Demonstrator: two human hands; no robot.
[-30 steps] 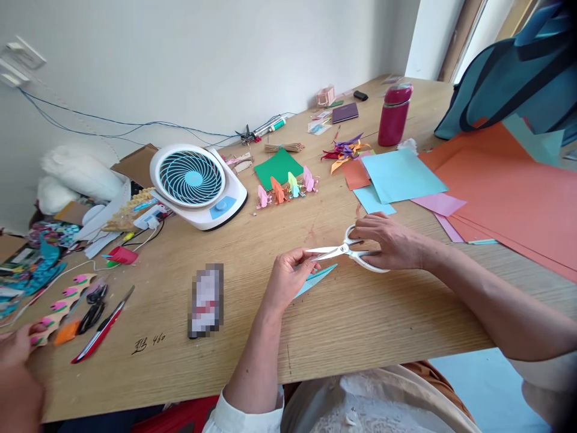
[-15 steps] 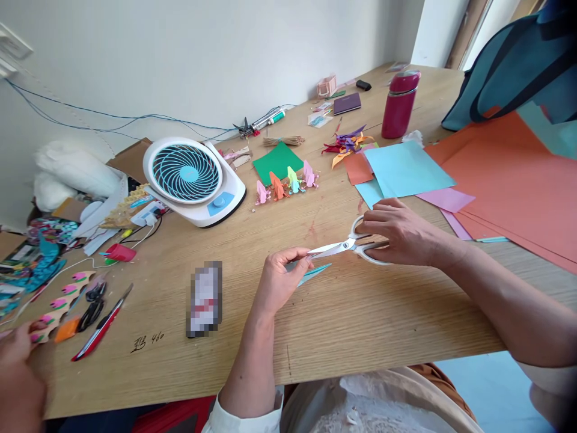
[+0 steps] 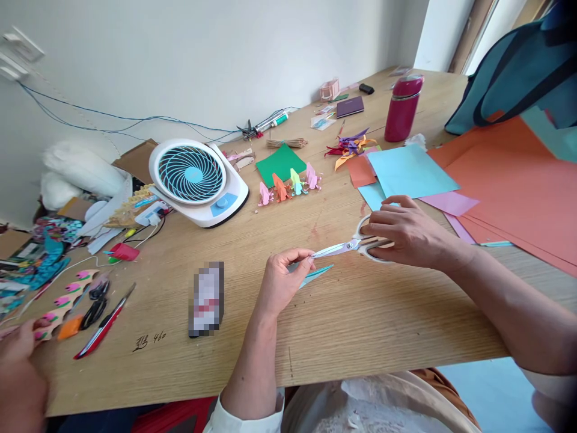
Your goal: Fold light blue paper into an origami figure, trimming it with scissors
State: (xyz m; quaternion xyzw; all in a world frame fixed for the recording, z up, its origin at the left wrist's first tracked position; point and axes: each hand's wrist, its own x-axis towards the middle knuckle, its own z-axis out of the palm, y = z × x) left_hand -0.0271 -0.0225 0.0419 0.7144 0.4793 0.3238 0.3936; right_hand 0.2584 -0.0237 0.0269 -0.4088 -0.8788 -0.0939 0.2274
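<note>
My left hand (image 3: 288,275) is closed in a pinch on a folded piece of light blue paper (image 3: 318,276), whose pointed end sticks out to the right. My right hand (image 3: 408,231) has its fingers in the handles of white-handled scissors (image 3: 350,246). The blades point left, and their tips meet the left thumb and fingertips. Whether paper lies between the blades is hard to see. Beyond the hands, several small folded paper figures (image 3: 295,182) in pink, orange and green stand in a row by a green paper sheet (image 3: 280,162).
A white fan (image 3: 223,204) stands at the back left. A blurred-out flat object (image 3: 206,299) and a red knife (image 3: 103,328) lie left of my hands. Another person's hand (image 3: 20,349) holds a patterned strip. Blue sheets (image 3: 412,170), orange sheets (image 3: 514,174) and a magenta bottle (image 3: 404,109) are at right.
The camera view has shifted slightly, so most things appear a little further right. The scissors have turned slightly in my right hand; both hands keep their holds.
</note>
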